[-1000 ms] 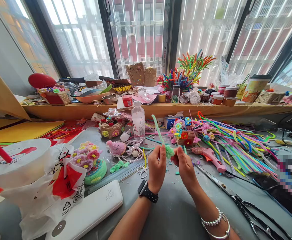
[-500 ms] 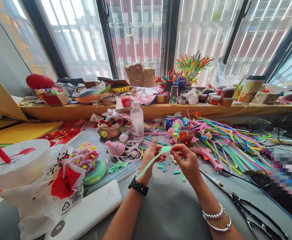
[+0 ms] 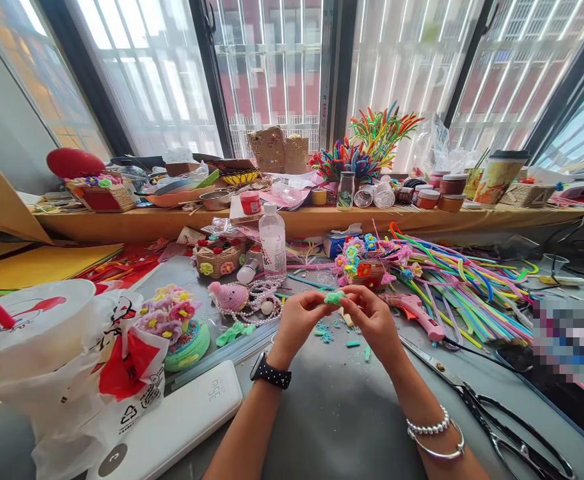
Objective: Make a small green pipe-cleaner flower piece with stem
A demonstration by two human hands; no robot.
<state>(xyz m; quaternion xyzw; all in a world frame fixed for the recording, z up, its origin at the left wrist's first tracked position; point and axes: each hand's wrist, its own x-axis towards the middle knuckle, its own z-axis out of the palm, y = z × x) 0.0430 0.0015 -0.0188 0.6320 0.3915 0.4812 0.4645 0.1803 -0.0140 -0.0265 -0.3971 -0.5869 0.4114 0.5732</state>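
Between my two hands is a light green pipe cleaner (image 3: 334,298), bent into a small looped shape. My left hand (image 3: 299,321), with a dark watch on its wrist, pinches its left side. The fingers of my right hand (image 3: 372,321) pinch its right side. Both hands are raised over the grey table, wrists apart and fingertips nearly meeting. Small green and blue clippings (image 3: 325,332) lie on the table just below. A pink hot glue gun (image 3: 419,317) rests right of my right hand. Several green pipe-cleaner pieces (image 3: 235,333) lie to the left.
Large scissors (image 3: 465,390) lie at the right by a phone. Loose pipe cleaners (image 3: 477,290) spread behind them. A white power bank (image 3: 172,423) and a bagged drink cup (image 3: 37,320) stand at the left. A water bottle (image 3: 273,247) and flower basket (image 3: 367,263) stand behind my hands.
The long green tail that stretched over my left palm no longer shows. My left hand has turned and closed into a pinch on the piece, its fingertips now nearer the right hand's.
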